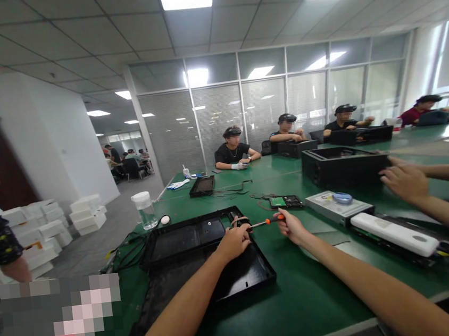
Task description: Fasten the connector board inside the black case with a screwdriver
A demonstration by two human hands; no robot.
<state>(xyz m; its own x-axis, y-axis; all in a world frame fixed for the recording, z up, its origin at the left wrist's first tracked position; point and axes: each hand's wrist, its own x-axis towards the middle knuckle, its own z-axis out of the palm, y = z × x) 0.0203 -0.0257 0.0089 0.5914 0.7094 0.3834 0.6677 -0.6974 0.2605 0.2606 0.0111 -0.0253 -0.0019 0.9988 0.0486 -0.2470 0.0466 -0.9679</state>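
My right hand (pixel 293 228) is closed around the handle of a screwdriver (pixel 272 220) with an orange and black grip. Its metal shaft points left, with the tip at a small black part (pixel 241 221) that has a tan wire across it. The fingers of my left hand (pixel 234 243) are closed on that part, hiding much of it. Beneath my left hand and forearm lies a black plastic casing (pixel 254 266), opened out flat, its upper section (pixel 184 241) a shallow tray. Just beyond my right hand is a small frame with a green circuit board (pixel 286 201).
A lidded clear jug (pixel 144 211) and black cables (pixel 127 253) are at the left. On the right stand a silver drive (pixel 339 207) with a blue roll on it, a white elongated device (pixel 394 233) and a black case (pixel 343 169) beside another person's hands (pixel 406 181). Several people sit opposite.
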